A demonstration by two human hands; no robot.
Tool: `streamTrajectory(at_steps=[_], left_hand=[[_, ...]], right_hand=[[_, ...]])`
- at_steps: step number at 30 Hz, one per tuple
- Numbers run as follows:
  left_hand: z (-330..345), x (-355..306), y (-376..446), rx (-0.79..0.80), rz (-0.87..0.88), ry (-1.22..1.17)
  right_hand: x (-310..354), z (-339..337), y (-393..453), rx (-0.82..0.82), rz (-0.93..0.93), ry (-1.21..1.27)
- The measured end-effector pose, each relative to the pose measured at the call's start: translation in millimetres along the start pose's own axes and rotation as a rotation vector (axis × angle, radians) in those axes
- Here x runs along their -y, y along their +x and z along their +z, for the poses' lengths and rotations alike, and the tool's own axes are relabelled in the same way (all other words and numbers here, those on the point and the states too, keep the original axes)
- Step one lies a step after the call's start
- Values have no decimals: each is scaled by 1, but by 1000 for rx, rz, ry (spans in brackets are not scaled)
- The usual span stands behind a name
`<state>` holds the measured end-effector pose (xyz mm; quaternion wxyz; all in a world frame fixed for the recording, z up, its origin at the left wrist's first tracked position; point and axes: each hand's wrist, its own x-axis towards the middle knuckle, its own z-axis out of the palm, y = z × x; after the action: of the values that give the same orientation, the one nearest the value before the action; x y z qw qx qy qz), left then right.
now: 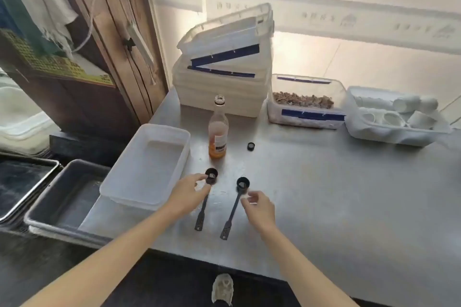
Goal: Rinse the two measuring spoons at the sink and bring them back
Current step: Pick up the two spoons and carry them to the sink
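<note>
Brushed steel table [336,194] is carrying a frosted rectangular plastic tub [147,164] and two black long-handled measuring spoons [234,207]. Left hand [185,195] is pinching the left spoon [205,197] near its round bowl; right hand [260,209] is hovering beside the other handle, fingers loosely curled.

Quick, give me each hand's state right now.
Left hand: fingers at the left spoon, near its bowl; a firm grip cannot be told.
Right hand: fingers loosely curled beside the right spoon, holding nothing.
</note>
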<state>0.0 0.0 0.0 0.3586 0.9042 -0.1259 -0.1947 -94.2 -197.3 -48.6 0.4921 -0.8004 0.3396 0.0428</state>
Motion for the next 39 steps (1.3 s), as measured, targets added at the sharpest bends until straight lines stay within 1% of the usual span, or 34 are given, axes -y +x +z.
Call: streamTrajectory(at_steps=[2, 5, 8, 12, 14, 18, 21, 24, 26, 28, 32, 35, 39], left_hand=[[10, 10, 11, 21, -108, -89], [28, 32, 25, 21, -216, -147], [38, 42, 42, 9, -305, -195], [46, 47, 58, 4, -355, -209], [52, 47, 64, 18, -378, -211], [66, 48, 75, -20, -415, -204], [70, 52, 83, -29, -442, -227], [71, 59, 88, -18, -481, -304], [72, 63, 89, 5, -522, -403], [72, 65, 88, 23, -566, -501], [70, 67, 86, 51, -596, -657], [59, 61, 78, 64, -574, -739], [33, 47, 58, 36, -501, -809]], right_hand=[[-6, 5, 13, 5, 42, -2], [-16, 17, 24, 40, 111, 14], [-19, 28, 38, 18, 160, 47], [-18, 41, 48, -15, 216, 105], [-18, 47, 53, -40, 242, 96], [-21, 55, 62, -87, 287, 70], [-26, 57, 70, -86, 295, 63], [-30, 55, 75, -78, 317, 116], [-33, 53, 77, -60, 354, 190], [-34, 49, 77, -40, 383, 315], [-26, 39, 76, 32, 371, 456], [-13, 31, 71, 127, 311, 494], [11, 21, 61, 286, 172, 473]])
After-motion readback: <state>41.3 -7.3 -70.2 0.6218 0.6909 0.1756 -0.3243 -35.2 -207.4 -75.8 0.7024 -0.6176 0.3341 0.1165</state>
